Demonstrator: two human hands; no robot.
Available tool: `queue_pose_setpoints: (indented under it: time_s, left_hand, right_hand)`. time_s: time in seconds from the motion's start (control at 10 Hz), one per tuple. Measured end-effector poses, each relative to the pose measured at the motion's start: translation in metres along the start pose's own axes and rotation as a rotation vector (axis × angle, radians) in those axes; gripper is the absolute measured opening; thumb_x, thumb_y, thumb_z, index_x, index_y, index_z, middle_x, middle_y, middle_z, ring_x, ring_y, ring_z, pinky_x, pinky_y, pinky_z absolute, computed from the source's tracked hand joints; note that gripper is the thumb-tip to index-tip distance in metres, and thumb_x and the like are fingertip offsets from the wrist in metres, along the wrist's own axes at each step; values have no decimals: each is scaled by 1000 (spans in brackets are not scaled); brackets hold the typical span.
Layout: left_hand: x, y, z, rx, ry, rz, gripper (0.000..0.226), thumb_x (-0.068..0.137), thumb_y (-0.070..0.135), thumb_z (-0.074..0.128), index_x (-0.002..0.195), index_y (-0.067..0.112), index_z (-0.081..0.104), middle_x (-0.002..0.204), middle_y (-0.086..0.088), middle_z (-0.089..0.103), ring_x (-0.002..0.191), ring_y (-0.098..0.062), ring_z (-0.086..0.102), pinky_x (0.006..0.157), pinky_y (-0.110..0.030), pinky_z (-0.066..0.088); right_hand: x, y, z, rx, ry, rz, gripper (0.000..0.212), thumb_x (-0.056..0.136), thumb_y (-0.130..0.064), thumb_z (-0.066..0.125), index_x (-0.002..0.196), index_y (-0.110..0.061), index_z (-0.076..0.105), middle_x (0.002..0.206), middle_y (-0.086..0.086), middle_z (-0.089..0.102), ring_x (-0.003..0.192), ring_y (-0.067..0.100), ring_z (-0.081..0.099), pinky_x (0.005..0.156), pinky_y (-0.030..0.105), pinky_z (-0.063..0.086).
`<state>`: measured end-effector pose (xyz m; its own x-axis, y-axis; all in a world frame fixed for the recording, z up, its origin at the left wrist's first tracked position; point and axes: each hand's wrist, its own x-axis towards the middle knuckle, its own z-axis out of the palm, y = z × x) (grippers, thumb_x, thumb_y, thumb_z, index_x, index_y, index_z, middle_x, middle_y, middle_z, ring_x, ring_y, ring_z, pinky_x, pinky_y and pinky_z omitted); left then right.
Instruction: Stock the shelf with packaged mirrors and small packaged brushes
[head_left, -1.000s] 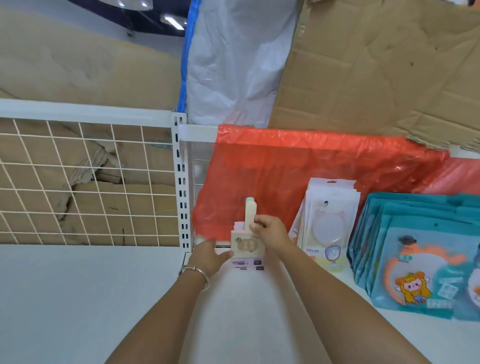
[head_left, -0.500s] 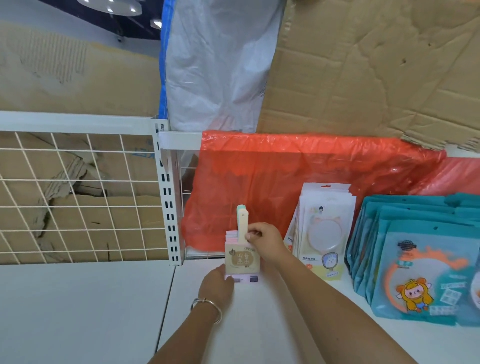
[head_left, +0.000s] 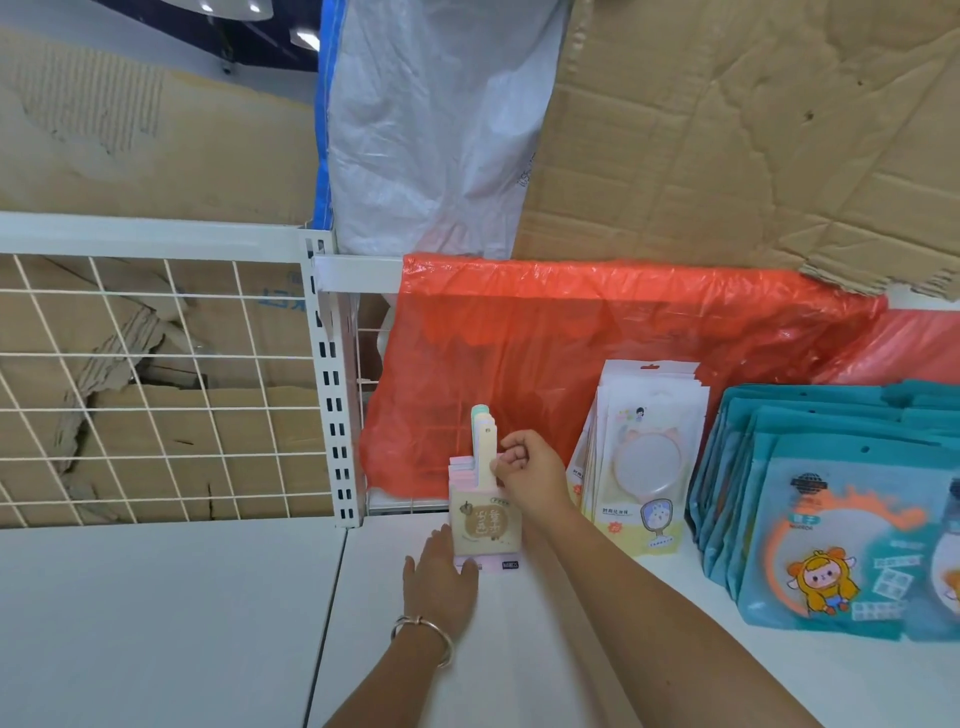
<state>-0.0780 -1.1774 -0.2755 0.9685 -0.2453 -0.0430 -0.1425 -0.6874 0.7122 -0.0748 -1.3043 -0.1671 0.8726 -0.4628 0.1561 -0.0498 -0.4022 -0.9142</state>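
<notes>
A small stack of packaged brushes (head_left: 485, 522) stands upright on the white shelf (head_left: 545, 649), leaning back against a red plastic sheet (head_left: 597, 343). My right hand (head_left: 530, 470) pinches the stack's pastel handles near the top. My left hand (head_left: 439, 579) lies flat on the shelf with straight fingers touching the stack's lower left edge. To the right stands a row of white packaged mirrors (head_left: 641, 457), and further right a row of teal packaged mirrors (head_left: 831, 525) with a cartoon figure.
A white slotted upright (head_left: 335, 395) and a wire grid panel (head_left: 156, 384) stand left of the brushes. Cardboard (head_left: 753, 135) and a white plastic bag (head_left: 431, 124) hang above the shelf back. A second white shelf board (head_left: 156, 623) lies at the left.
My left hand has slid down from the stack's side to its lower left edge on the shelf. The right hand stays on the handles. The view shifted slightly right.
</notes>
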Motion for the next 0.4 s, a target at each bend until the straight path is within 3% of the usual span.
queue_pose_setpoints:
  time_s: [0.1, 0.2, 0.3, 0.4]
  left_hand:
    - [-3, -4, 0, -41, 20, 21, 57, 96, 21, 41, 149, 17, 21, 156, 2, 24, 146, -11, 13, 118, -35, 0]
    - [-6, -2, -4, -110, 37, 26, 55, 97, 16, 38, 149, 15, 22, 156, 1, 25, 146, -13, 15, 118, -32, 0]
    - [-10, -3, -5, -175, 87, 14, 54, 98, 16, 39, 149, 12, 22, 155, -2, 26, 145, -17, 20, 118, -29, 1]
    - [-17, -4, -9, -262, 103, -38, 56, 97, 23, 42, 149, 16, 23, 154, 0, 30, 145, -23, 19, 119, -34, 13]
  right_hand:
    - [-2, 0, -2, 45, -34, 5, 22, 83, 5, 59, 94, -14, 58, 69, -5, 53, 64, 10, 54, 77, 33, 54]
    - [-5, 1, -4, 12, -33, 2, 26, 84, 3, 56, 87, -23, 57, 64, -8, 52, 72, 17, 61, 76, 31, 53]
    - [-9, 4, -5, -24, 5, -17, 26, 86, -3, 57, 85, -29, 56, 68, -8, 54, 76, 18, 61, 74, 27, 50]
    - [-10, -6, -11, 126, 19, -32, 15, 89, -6, 58, 91, -21, 62, 77, -9, 58, 74, 8, 56, 73, 20, 46]
